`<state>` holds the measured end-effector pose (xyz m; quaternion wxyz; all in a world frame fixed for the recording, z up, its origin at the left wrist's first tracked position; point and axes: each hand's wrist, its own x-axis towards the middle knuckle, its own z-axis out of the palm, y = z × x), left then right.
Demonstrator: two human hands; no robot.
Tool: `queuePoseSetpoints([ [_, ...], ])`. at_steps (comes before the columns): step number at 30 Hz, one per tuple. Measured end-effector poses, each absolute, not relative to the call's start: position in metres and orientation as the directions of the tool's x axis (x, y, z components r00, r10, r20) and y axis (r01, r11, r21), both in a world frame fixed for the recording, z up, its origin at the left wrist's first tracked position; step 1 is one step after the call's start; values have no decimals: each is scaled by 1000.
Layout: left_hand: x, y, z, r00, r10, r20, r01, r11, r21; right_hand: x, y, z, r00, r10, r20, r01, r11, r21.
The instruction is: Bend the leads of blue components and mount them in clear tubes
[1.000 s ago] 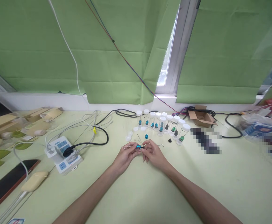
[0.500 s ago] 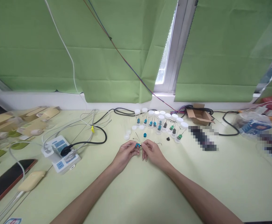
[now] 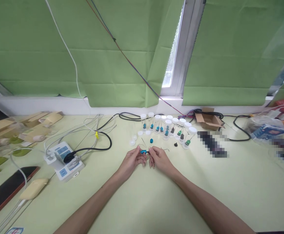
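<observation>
Between the fingertips of my left hand [image 3: 131, 161] is a small shiny blue cylindrical part [image 3: 143, 151]; thin wire-like pieces [image 3: 131, 152] stick out leftward past the thumb. My right hand [image 3: 159, 160] pinches a small dark piece [image 3: 148, 152] at the blue part's right end; whether the two are joined I cannot tell. Just beyond the hands lie a loose blue piece [image 3: 151, 140], a small black piece [image 3: 175, 144] and thin bent metal pins [image 3: 165, 149]. Behind them stand several clear white-capped vials [image 3: 166, 133], with blue, dark or green pieces inside.
White caps [image 3: 140, 133] lie left of the vials. A power strip [image 3: 63, 162] with plugs and cables is on the left, near a phone [image 3: 7, 191] and a cream case [image 3: 33, 188]. An open cardboard box [image 3: 209, 122] stands back right, beside black cables [image 3: 244, 138].
My left fingers have shifted slightly left along the blue part, so more of it shows. The right hand keeps nearly the same place and pinch.
</observation>
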<state>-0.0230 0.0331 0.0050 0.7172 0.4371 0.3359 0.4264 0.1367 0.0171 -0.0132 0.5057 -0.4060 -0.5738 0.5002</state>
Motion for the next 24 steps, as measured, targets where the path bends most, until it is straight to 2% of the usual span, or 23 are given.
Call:
queuePoseSetpoints([
  [7, -24, 36, 5, 352, 923, -156, -401, 299, 866, 138, 15, -13, -216, 963, 163, -77, 149, -986],
  [11, -23, 35, 6, 355, 923, -151, -394, 294, 871, 139, 15, -15, -227, 958, 176, -90, 160, -983],
  [19, -23, 34, 8, 368, 919, -141, -360, 280, 890, 139, 15, -11, -220, 961, 165, 7, 171, -985],
  [24, -24, 35, 7, 360, 920, -153, -365, 290, 885, 138, 14, -9, -206, 969, 137, -11, 138, -990],
])
